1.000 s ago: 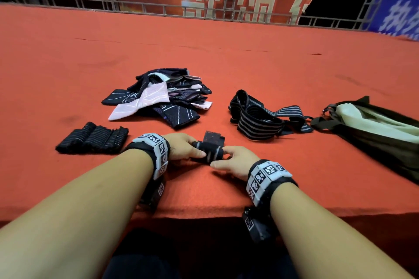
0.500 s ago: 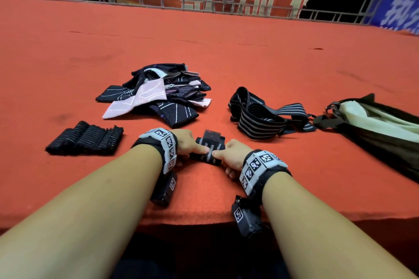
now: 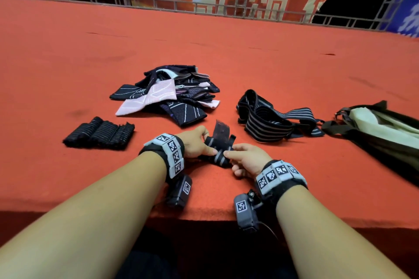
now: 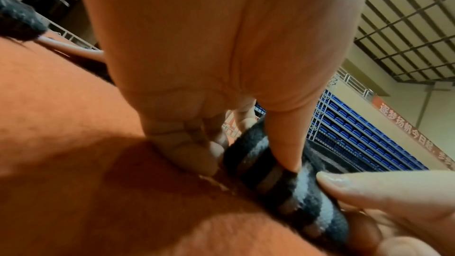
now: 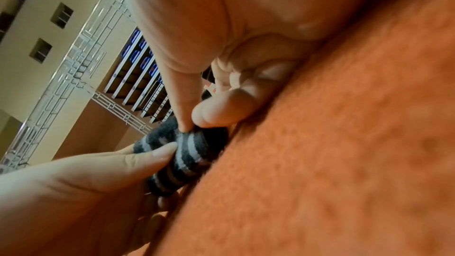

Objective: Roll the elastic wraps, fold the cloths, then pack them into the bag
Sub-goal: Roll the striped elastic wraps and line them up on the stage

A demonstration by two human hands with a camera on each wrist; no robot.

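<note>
A black and grey striped elastic wrap (image 3: 218, 150) lies as a tight roll on the red surface near the front edge, its dark end tab sticking up behind it. My left hand (image 3: 199, 144) pinches its left end, thumb on top (image 4: 283, 155). My right hand (image 3: 240, 158) pinches its right end (image 5: 187, 149). Several finished rolls (image 3: 99, 133) lie in a row to the left. An unrolled striped wrap (image 3: 269, 123) lies to the right. A heap of dark and pink cloths (image 3: 172, 97) sits behind. The olive bag (image 3: 374, 127) lies at the far right.
The red carpeted surface (image 3: 226, 56) stretches far back to a metal railing (image 3: 158, 4) and a red banner. Its front edge (image 3: 204, 217) runs just under my wrists.
The roll has turned between my hands and its dark end tab now stands up behind it. Both hands stay on it; the view has dipped and shifted slightly.
</note>
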